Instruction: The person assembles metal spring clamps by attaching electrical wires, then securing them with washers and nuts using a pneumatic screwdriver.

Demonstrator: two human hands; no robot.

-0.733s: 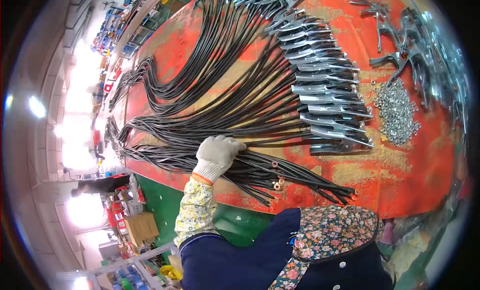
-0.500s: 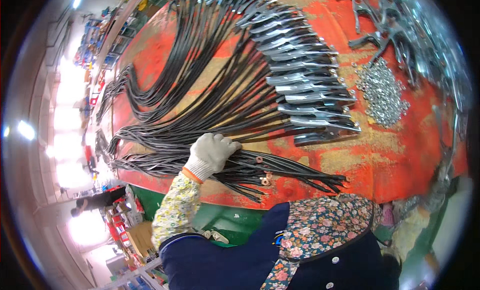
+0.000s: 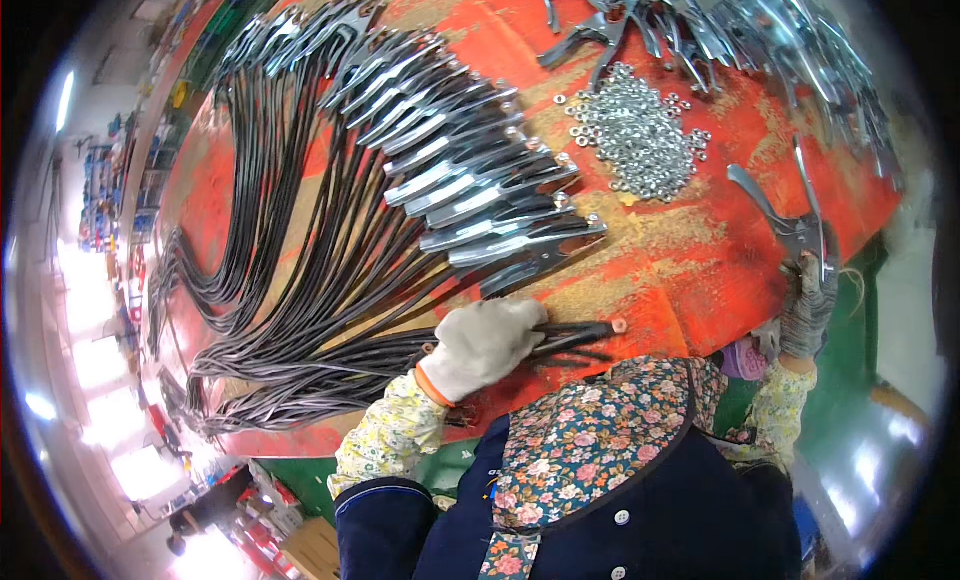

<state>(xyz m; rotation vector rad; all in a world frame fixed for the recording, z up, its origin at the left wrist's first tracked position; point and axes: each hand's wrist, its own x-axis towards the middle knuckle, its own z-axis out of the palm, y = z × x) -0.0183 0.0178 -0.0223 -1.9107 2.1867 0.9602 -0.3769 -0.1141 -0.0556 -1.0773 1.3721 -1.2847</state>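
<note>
My left hand (image 3: 487, 348), in a pale work glove, lies over the near black cables (image 3: 330, 380) with its fingers closed round some of them. A copper ring end (image 3: 620, 326) sticks out beyond its fingers to the right. At the table's right edge my right hand (image 3: 806, 305), in a greyer glove, grips a silver metal spring clamp (image 3: 803, 230) by its jaw end, its two handles pointing up and apart. Farther up, a row of similar clamps (image 3: 470, 195) lies attached to black cables fanning away to the left.
A heap of small silver nuts (image 3: 640, 135) sits beyond the row. More loose clamps (image 3: 690, 25) are piled at the far right. The red, worn table (image 3: 700, 270) ends near my floral apron (image 3: 600, 440). Green floor (image 3: 850, 320) shows past its right edge.
My right hand has come up at the right edge holding a clamp. My left hand has slid right along the cables toward their ends. The view has turned, shifting the table leftward.
</note>
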